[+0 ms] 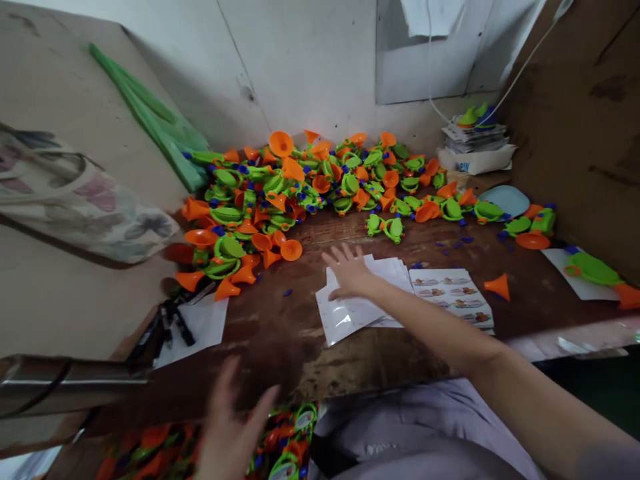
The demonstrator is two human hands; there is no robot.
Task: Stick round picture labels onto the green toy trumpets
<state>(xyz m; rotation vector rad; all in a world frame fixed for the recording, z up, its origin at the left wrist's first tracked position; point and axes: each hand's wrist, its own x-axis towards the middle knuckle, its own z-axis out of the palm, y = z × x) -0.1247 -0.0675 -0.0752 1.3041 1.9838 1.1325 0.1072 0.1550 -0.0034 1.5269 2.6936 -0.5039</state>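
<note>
My right hand lies with fingers spread on a loose stack of white sheets, one of them glossy. Right beside these sheets is a stack of printed sticker sheets with small colored pictures in rows. Lower left, my left hand is blurred by motion, its thumb and fingers apart and nothing between them. It hovers above more green and orange plastic toys below the table's front edge. A big pile of green toys with orange funnel-shaped ends spreads along the back of the table.
A loose orange funnel piece lies right of the sticker sheets. Black pens rest on paper at the left. A pale blue dish and a white box of papers stand at the back right. Cardboard walls the right side.
</note>
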